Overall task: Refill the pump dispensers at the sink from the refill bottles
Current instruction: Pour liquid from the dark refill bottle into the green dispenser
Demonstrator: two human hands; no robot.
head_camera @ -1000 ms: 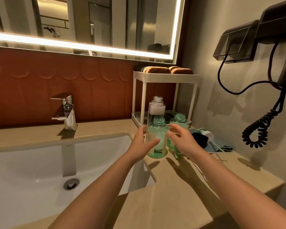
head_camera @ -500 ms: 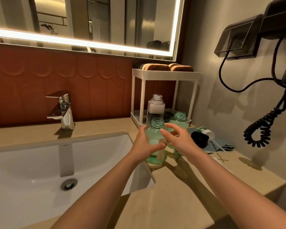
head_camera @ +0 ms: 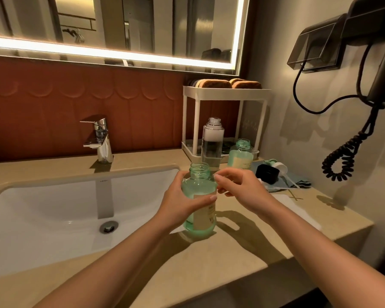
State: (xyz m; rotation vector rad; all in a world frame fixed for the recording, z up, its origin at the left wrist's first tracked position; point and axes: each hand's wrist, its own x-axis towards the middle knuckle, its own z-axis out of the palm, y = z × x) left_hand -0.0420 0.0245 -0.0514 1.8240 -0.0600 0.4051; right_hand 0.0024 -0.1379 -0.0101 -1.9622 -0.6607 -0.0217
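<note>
We are in a bathroom, likely a hotel's: a white sink [head_camera: 53, 203] with a chrome tap [head_camera: 100, 138] set in a beige counter [head_camera: 209, 263], a backlit mirror [head_camera: 142, 25] above red-brown tiles [head_camera: 53, 107], a wall-mounted hair dryer [head_camera: 382, 70] on a coiled cord [head_camera: 342, 161], and a white rack [head_camera: 226, 93] bearing folded cloths [head_camera: 213, 83]
</note>
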